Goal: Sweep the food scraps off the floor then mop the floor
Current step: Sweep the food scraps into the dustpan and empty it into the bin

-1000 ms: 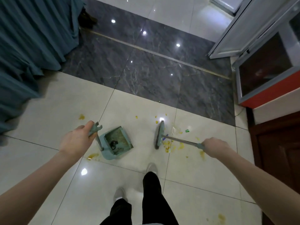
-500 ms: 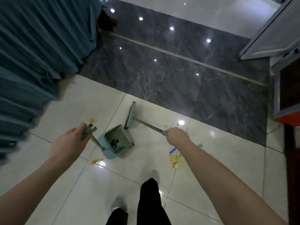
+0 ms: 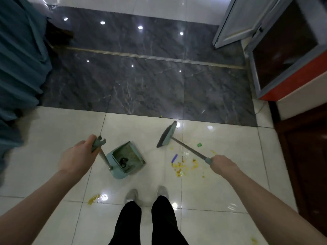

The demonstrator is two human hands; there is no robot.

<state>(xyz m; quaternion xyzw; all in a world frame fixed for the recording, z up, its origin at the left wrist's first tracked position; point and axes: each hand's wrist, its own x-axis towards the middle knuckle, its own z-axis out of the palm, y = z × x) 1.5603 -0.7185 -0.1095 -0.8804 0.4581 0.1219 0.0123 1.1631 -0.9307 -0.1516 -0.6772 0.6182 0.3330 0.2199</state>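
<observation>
Sweeping is the step in hand, mopping not yet begun. Nearest, a yellow smear [image 3: 94, 198] lies by the shoes. The left hand [image 3: 77, 157] grips the dustpan [image 3: 126, 160] handle, pan resting on the floor [image 3: 53, 138]. The right hand [image 3: 223, 165] holds the broom [image 3: 167, 137], its head beyond the main food scraps [image 3: 184, 166]. Next, I judge, drag those scraps left into the pan
</observation>
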